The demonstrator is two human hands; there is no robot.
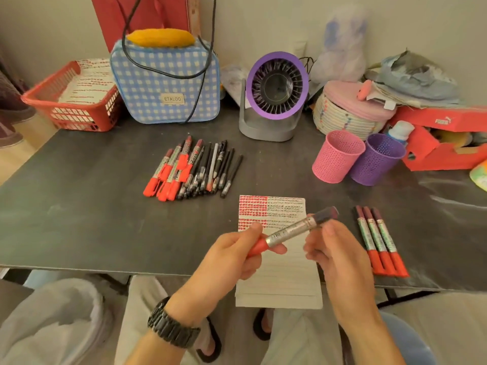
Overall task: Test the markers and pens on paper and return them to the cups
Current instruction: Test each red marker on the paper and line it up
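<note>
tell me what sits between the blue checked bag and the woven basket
A purple fan stands between the bag and the basket, as the head view shows.

Objects on the dark table [79,206], rear edge, left to right: a red basket [71,118] at the far left corner; a blue-and-white checked bag [163,83] standing upright, with a yellow cushion-like item [160,38] on top and a black cord [168,72] hanging across its front; a purple-rimmed fan [276,86] on a grey stand; a woven basket [342,122] under a pink lid [353,98]; a red shoebox [442,143], open, at the far right. A red bag [147,14] leaned against the wall behind.
</note>
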